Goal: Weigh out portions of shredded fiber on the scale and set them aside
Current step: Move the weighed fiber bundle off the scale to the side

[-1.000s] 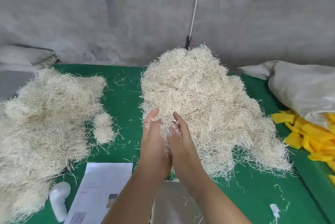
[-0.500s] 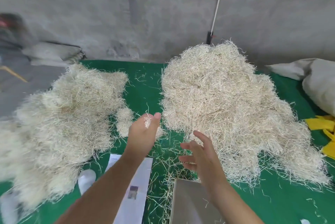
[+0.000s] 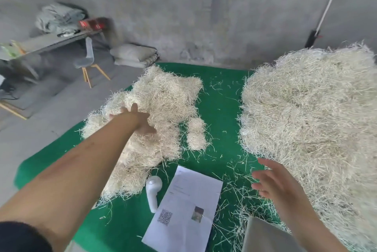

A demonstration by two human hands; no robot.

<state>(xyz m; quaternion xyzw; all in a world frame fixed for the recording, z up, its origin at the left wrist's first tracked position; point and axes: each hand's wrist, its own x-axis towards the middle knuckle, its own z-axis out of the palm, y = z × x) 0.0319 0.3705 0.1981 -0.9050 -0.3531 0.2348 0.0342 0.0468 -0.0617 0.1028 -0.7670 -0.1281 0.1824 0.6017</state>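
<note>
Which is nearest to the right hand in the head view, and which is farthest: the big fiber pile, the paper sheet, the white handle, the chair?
From the right hand:
1. Big fiber pile, just beside it on the right.
2. Paper sheet, to its left on the green mat.
3. White handle, just past the paper's left edge.
4. Chair, far left on the floor by the wall.

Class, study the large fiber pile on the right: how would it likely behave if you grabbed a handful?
The large fiber pile looks loose and fluffy, so a handful is probably light and squashes easily. Stray strands litter the green cloth, suggesting it sheds when lifted. Its tangled strands would likely drag neighbours along rather than separate cleanly.
</note>
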